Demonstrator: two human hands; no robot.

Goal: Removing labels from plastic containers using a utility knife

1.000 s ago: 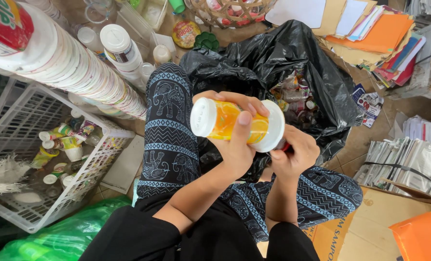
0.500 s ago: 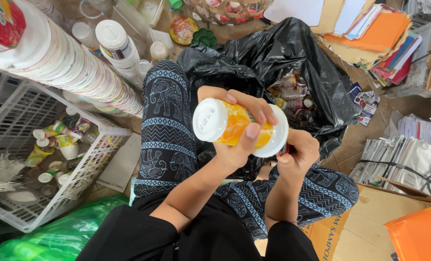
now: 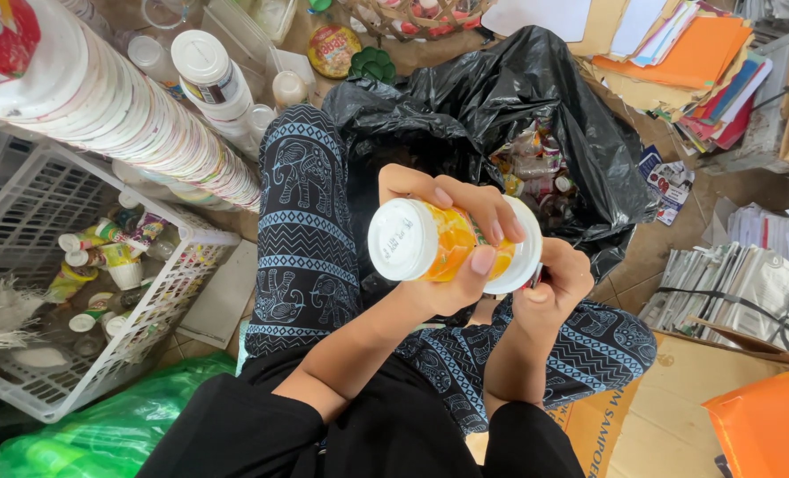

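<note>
A long stack of white disposable cups [image 3: 138,115] with coloured rims runs diagonally across the upper left, ending in a red-printed cup at the corner. Just beside it stand white-capped plastic bottles [image 3: 208,75] with dark labels, and a round yellow-and-red lid [image 3: 330,50] lies on the floor near a green bottle cap. Below the stack sits a white plastic basket [image 3: 191,292] holding small drink bottles with colourful labels. A green plastic bag [image 3: 102,429] fills the lower left corner. At upper right lies a heap of papers and folders [image 3: 687,62] in orange, white and blue; bundled newspapers [image 3: 749,292] tied with dark straps lie at the right edge, above a flat brown cardboard box [image 3: 678,407] with an orange sheet on it.

The person sits cross-legged in dark blue trousers patterned with elephants, facing an open black rubbish bag [image 3: 536,106] with crumpled wrappers and bottles inside.

In front of the bag, over the lap, a plastic jar [image 3: 448,243] is held on its side: clear walls showing orange-yellow inside, a white screw cap towards the left and a white end towards the right. The left hand [image 3: 452,235] is clamped around the jar, fingers curled over the top and thumb underneath. The right hand [image 3: 558,283] is closed against the jar's right end, fingers tucked in; whatever it pinches is hidden.
</note>
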